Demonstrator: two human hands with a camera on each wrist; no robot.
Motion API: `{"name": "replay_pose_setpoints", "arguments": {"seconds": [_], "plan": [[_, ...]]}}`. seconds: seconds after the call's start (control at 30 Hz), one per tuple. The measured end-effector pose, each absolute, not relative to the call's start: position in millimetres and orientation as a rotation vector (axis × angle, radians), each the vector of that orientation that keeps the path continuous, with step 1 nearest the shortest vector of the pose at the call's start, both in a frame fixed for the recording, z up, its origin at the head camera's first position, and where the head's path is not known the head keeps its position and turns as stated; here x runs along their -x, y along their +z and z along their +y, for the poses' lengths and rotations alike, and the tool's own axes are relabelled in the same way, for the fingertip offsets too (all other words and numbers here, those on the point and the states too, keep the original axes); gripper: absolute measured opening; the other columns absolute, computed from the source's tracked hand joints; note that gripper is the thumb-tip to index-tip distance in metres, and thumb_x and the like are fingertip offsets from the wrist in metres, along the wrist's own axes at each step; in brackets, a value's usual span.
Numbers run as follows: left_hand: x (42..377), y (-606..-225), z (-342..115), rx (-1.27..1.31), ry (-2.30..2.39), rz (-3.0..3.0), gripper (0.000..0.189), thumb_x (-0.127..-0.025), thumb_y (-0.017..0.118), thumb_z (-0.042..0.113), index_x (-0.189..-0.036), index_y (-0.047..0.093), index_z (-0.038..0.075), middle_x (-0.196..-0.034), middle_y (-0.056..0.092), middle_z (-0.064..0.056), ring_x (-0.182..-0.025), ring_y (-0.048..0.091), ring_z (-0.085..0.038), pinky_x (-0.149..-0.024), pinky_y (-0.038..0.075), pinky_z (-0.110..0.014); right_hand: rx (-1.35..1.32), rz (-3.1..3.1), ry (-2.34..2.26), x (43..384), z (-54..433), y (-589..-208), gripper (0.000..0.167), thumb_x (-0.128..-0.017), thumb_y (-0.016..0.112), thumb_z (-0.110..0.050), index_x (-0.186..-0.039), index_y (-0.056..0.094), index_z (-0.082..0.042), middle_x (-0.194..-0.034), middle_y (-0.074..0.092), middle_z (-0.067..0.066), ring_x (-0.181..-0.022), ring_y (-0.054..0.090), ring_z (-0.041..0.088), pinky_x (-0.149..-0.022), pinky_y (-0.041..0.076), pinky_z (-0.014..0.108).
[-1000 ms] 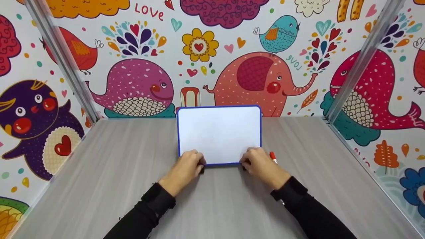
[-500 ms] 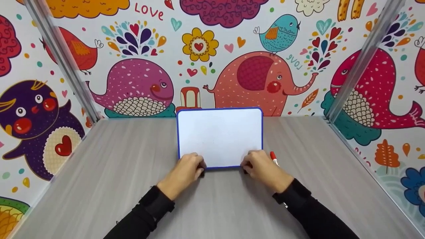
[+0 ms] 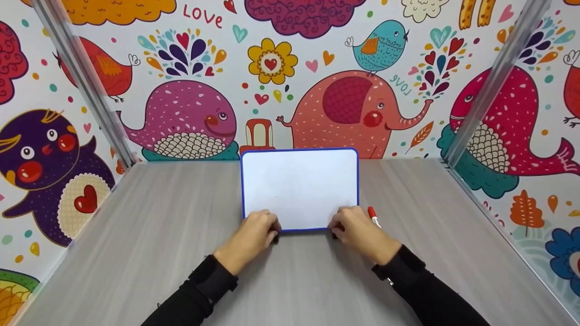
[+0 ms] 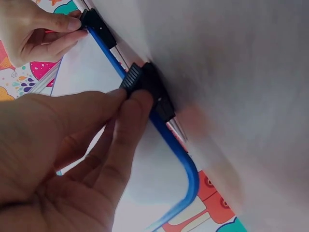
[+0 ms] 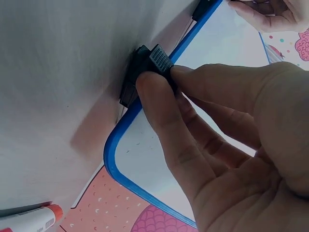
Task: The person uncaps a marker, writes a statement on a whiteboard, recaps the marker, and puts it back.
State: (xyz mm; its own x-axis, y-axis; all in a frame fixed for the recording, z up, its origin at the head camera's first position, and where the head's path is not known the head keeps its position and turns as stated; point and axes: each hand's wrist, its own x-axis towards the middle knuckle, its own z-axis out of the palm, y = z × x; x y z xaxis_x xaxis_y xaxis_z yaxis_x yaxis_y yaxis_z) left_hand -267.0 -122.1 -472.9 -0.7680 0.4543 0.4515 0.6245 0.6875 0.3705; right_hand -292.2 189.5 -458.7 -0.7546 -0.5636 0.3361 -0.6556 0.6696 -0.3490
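A small whiteboard (image 3: 299, 185) with a blue frame leans back, its lower edge close to the table. My left hand (image 3: 251, 235) is at the board's lower left, where thumb and finger pinch a black clip (image 4: 157, 92) on the frame's edge. At the lower right, my right hand (image 3: 358, 228) pinches a matching black clip (image 5: 129, 82) the same way. Thin metal rods (image 4: 177, 129) extend from the clips along the edge. How the board is supported behind is hidden.
A marker (image 3: 373, 216) with a red cap lies on the grey table (image 3: 181, 203), just right of my right hand. Printed cartoon walls (image 3: 190, 117) enclose the back and sides, with metal posts (image 3: 86, 81) at the corners.
The whiteboard has come slightly down and toward me, both hands moving with it. During the last half second hardly anything has moved. Both hands keep their pinch on the clips.
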Motion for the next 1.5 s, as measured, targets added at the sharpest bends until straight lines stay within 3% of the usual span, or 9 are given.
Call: {"name": "replay_pose_setpoints", "arguments": {"seconds": [0.47, 0.73, 0.97, 1.27, 1.5], "plan": [[265, -472, -121, 0.852, -0.724, -2.582, 0.013, -0.094, 0.087, -0.015, -0.095, 0.082, -0.003, -0.092, 0.077, -0.015, -0.088, 0.077, -0.032, -0.08, 0.071, -0.039, -0.984, -2.692, 0.693, 293, 194, -453, 0.014, -0.096, 0.087, 0.01, -0.1, 0.09, -0.003, -0.092, 0.083, 0.007, -0.084, 0.074, 0.016, -0.077, 0.07, 0.029], [288, -503, -129, 0.938, -0.697, -2.449, 0.014, -0.095, 0.087, -0.01, -0.097, 0.084, 0.004, -0.092, 0.076, -0.007, -0.087, 0.075, -0.024, -0.078, 0.069, -0.034, -0.991, -2.665, 0.673, 296, 204, -445, 0.015, -0.093, 0.087, 0.012, -0.099, 0.089, -0.001, -0.091, 0.083, 0.009, -0.081, 0.076, 0.017, -0.075, 0.07, 0.03], [265, -473, -122, 0.865, -0.723, -2.537, 0.012, -0.097, 0.086, -0.012, -0.094, 0.082, 0.0, -0.091, 0.076, -0.013, -0.086, 0.076, -0.03, -0.078, 0.07, -0.036, -0.867, -2.746, 0.726, 300, 217, -435, 0.011, -0.096, 0.088, 0.009, -0.101, 0.089, 0.0, -0.091, 0.086, 0.008, -0.081, 0.077, 0.014, -0.075, 0.073, 0.034], [262, -469, -121, 0.864, -0.746, -2.564, 0.011, -0.096, 0.085, -0.014, -0.096, 0.082, -0.003, -0.093, 0.077, -0.014, -0.086, 0.076, -0.03, -0.079, 0.071, -0.036, -0.689, -2.845, 0.719, 302, 231, -425, 0.006, -0.097, 0.091, 0.002, -0.102, 0.09, -0.001, -0.088, 0.085, 0.007, -0.076, 0.071, 0.013, -0.078, 0.075, 0.039], [264, -470, -120, 0.857, -0.746, -2.577, 0.012, -0.096, 0.084, -0.016, -0.096, 0.082, -0.004, -0.093, 0.077, -0.015, -0.088, 0.077, -0.03, -0.079, 0.071, -0.036, -0.671, -2.862, 0.712, 305, 241, -424, 0.006, -0.097, 0.089, 0.005, -0.097, 0.088, -0.001, -0.082, 0.079, 0.006, -0.071, 0.064, 0.014, -0.067, 0.067, 0.03]]}}
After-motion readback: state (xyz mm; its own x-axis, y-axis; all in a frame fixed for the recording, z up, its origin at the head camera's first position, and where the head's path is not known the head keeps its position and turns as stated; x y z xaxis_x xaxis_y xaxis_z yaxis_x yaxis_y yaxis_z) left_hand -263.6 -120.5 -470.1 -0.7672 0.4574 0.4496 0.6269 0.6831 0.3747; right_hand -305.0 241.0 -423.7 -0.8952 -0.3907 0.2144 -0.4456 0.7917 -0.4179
